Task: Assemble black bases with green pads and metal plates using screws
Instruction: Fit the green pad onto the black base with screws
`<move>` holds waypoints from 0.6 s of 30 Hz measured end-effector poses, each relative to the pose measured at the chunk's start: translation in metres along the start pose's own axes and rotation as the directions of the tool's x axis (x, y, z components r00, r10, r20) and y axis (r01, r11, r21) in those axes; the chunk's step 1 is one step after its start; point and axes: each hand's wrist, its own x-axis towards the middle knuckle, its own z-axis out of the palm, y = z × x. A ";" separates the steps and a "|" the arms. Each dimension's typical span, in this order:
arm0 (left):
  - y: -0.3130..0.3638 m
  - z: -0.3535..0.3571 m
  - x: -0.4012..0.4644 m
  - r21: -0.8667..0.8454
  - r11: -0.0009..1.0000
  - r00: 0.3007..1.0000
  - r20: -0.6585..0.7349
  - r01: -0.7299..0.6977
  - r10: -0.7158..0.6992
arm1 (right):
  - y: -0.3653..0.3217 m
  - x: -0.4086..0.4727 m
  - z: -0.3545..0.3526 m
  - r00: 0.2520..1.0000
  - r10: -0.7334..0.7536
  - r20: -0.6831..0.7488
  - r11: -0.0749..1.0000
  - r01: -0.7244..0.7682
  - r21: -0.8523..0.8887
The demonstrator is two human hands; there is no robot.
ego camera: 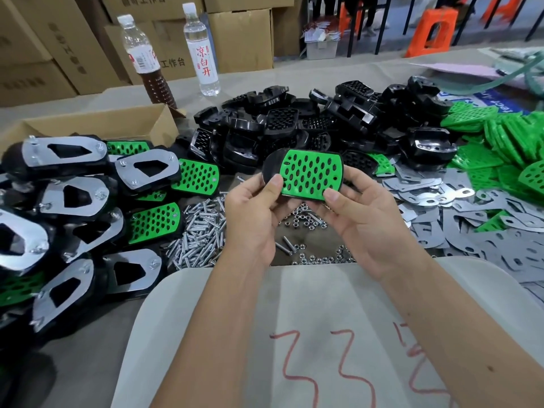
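L hand (253, 213) + R hand (362, 213) raised, thumbs up; grip seemingly pinching.

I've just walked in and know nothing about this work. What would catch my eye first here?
Probably the bright green pad seated on a black base, held up mid-frame by the left hand and right hand. Next, the stack of finished pieces with shiny metal plates at left, and the heap of loose black bases behind. Silver screws lie scattered just below the hands.
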 end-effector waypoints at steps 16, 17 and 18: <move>0.006 0.005 -0.003 -0.066 0.996 0.997 -0.037 0.060 -0.063 | 0.007 -0.002 0.005 0.994 -0.036 0.106 0.995 0.046 -0.092; 0.006 0.004 -0.002 -0.055 0.998 0.998 -0.048 0.026 -0.028 | 0.009 -0.003 0.004 0.994 -0.036 0.102 0.984 0.053 -0.173; 0.008 0.002 -0.002 -0.069 0.998 0.997 -0.076 -0.006 0.000 | 0.010 -0.004 0.005 0.994 -0.051 0.093 0.949 0.077 -0.305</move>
